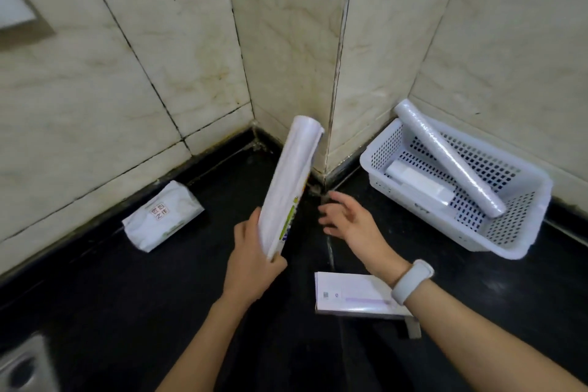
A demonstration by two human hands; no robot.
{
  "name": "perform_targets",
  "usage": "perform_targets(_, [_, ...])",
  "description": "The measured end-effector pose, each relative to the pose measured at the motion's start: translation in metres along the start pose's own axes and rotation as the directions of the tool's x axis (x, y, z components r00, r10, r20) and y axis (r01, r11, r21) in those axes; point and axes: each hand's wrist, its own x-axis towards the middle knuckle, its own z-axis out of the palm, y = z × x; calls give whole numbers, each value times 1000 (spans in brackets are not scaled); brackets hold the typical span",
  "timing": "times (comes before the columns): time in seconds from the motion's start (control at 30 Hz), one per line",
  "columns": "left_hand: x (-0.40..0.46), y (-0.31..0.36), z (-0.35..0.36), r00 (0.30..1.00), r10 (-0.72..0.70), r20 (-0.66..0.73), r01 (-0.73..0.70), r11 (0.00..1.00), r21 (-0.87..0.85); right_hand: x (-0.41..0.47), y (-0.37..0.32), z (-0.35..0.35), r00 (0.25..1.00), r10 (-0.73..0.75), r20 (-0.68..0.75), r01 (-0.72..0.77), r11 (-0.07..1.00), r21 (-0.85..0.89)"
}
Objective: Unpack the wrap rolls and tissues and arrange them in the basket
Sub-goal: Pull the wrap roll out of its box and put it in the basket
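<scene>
My left hand (pixel 254 254) grips the lower end of a long white wrap roll (pixel 291 181) still in its printed wrapper, held upright and tilted toward the wall corner. My right hand (pixel 346 216) hovers just right of the roll with fingers spread, holding nothing. A white perforated basket (pixel 509 234) stands at the right against the wall. Inside it a clear wrap roll (pixel 448 157) leans diagonally over the rim, with a white box (pixel 420 183) lying under it. A white tissue pack (pixel 162 215) lies at the left by the wall.
A flat white carton (pixel 353 296) lies on the black counter (pixel 127 312) under my right wrist. Tiled walls meet in a protruding corner behind the roll. A metal fitting (pixel 24 366) shows at the bottom left.
</scene>
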Motion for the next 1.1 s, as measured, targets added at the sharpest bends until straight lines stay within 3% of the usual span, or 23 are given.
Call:
perform_targets(0.07, [-9,6,-7,988,146,44,-150,983,108,-3,-9,9,995,89,45,-99,921,377])
perform_targets(0.13, [-16,13,-7,960,246,134,-263,956,128,-9,-13,13,993,116,31,-113,809,577])
perform_targets(0.2, [-22,21,-4,946,240,216,-242,970,-15,-17,-11,12,991,128,-35,-76,763,641])
perform_targets(0.27, [-28,27,2,939,193,285,-125,963,-240,-26,-7,4,986,153,-64,-78,768,635])
perform_targets(0.33, [-36,33,11,941,152,302,-35,932,-361,-34,-3,-5,980,189,-61,-115,789,604])
perform_targets(0.43, [-35,41,19,972,136,191,-59,931,-361,-43,0,-21,974,218,-67,-137,794,593])
perform_targets(0.57, [-17,62,12,985,129,112,-86,943,-323,-50,4,-40,967,249,-63,-142,723,676])
perform_targets(0.73, [6,76,5,997,78,-23,-81,980,-181,-58,8,-64,956,272,-106,-128,717,685])
perform_targets(0.83, [17,73,0,980,9,-197,-32,993,-114,-61,9,-81,934,272,-234,-37,721,692])
perform_targets(0.93, [26,62,-4,959,97,-266,-88,995,47,-63,13,-103,879,323,-351,39,685,728])
perform_targets(0.97, [30,58,-3,967,144,-209,-116,983,142,-64,13,-110,867,329,-374,62,673,737])
perform_targets(1.03, [40,53,3,985,161,55,-170,924,344,-64,10,-119,863,314,-396,89,677,731])
perform_targets(1.1, [47,50,12,923,13,385,-214,848,485,-64,4,-123,864,275,-421,126,691,712])
